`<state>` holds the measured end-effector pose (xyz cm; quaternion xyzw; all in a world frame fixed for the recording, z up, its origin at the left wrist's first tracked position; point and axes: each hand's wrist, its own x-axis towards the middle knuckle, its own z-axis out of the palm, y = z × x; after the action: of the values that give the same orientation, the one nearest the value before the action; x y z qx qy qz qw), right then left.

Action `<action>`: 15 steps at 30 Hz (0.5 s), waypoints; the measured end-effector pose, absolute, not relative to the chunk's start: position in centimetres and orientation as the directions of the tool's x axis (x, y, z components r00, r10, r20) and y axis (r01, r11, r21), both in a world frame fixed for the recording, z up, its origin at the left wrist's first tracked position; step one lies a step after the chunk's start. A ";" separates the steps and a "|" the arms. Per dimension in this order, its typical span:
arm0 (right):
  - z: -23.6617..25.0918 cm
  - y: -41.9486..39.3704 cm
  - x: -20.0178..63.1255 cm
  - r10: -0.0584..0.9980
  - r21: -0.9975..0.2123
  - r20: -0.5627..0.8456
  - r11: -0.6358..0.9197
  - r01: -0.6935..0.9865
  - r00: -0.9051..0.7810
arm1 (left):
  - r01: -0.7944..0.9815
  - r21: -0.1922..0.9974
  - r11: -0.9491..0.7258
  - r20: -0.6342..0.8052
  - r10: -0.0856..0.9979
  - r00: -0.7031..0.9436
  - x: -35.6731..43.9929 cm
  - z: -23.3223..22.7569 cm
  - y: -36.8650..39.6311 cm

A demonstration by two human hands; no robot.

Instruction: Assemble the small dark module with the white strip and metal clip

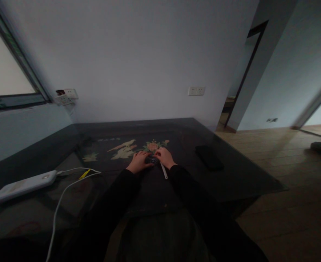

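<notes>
– item: small dark object [152, 160]. stage?
– seemingly mid-handling; finished and remaining portions indeterminable.
– appearance, location?
– pale markings, shape indistinct; at the dark table [239, 178], between both hands.
– grip?
– left hand [140, 161]: curled closely about object. right hand [164, 157]: pinched, contents cannot be told; white stick [164, 170] projecting below.

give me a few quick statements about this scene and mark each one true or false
1. The white device lies to the left of the left hand. True.
2. The yellow tag is on the floor. False: the yellow tag is on the white cable.
3. A small dark item is between the two hands. True.
4. The black object lies next to the window. False: the black object lies on the table, to the right of the right hand.
5. A white stick shows beside the right hand. True.
</notes>
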<state>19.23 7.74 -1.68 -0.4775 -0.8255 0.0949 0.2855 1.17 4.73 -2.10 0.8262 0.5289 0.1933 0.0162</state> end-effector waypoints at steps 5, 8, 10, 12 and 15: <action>-1.7 7.5 19.2 0.824 -0.370 0.368 0.555 0.745 -0.430 | 0.858 0.249 -0.450 0.299 0.878 0.374 1.2 -2.3 5.0; -1.7 7.5 19.3 0.809 -0.349 0.342 0.581 0.735 -0.477 | 0.853 0.257 -0.454 0.296 0.877 0.378 1.4 -2.1 4.9; -1.7 7.6 19.3 0.803 -0.349 0.331 0.592 0.726 -0.495 | 0.852 0.260 -0.455 0.289 0.878 0.381 1.5 -1.9 4.7; -1.8 7.7 19.4 0.801 -0.362 0.330 0.596 0.717 -0.499 | 0.850 0.271 -0.452 0.282 0.882 0.379 1.6 -1.7 4.5; -2.0 7.8 19.3 0.806 -0.384 0.326 0.591 0.710 -0.495 | 0.842 0.304 -0.446 0.280 0.887 0.368 1.5 -1.6 4.5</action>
<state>19.32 7.80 -2.01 -0.4411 -0.8587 0.0996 0.2411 1.52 4.48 -1.62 0.8252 0.5237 0.2044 0.0546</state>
